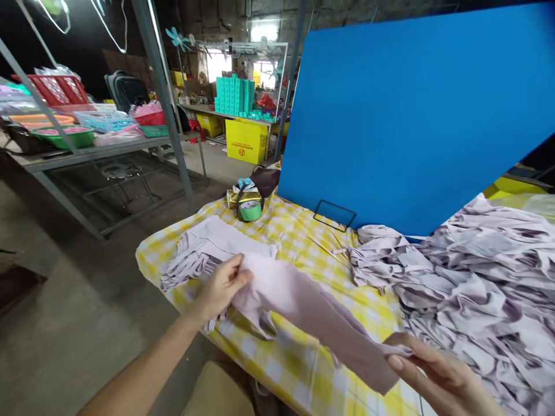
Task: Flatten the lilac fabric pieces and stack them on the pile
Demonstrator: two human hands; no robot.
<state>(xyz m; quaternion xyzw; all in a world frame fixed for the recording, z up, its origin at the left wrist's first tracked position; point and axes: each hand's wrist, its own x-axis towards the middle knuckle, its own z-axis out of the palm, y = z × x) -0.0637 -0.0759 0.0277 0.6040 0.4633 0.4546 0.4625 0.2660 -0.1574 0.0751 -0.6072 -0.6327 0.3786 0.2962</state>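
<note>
A pale mauve piece of fabric (312,306) is stretched between my two hands above the checked cloth. My left hand (223,289) pinches its left end between thumb and fingers. At the lower right, my right hand (433,370) grips the other end, where the edge folds over at the fingertips. Behind my left hand lies a stack of similar fabric pieces (217,237), laid flat on top with bunched edges at the side. To the right, a big loose heap of the same fabric (472,289) spreads along the table.
A yellow checked cloth (299,225) covers the table. At its far edge sit a roll of green tape (250,211) and a black wire frame (333,215). A large blue board (407,115) rises behind. Left stands a metal-framed table (99,151) with baskets.
</note>
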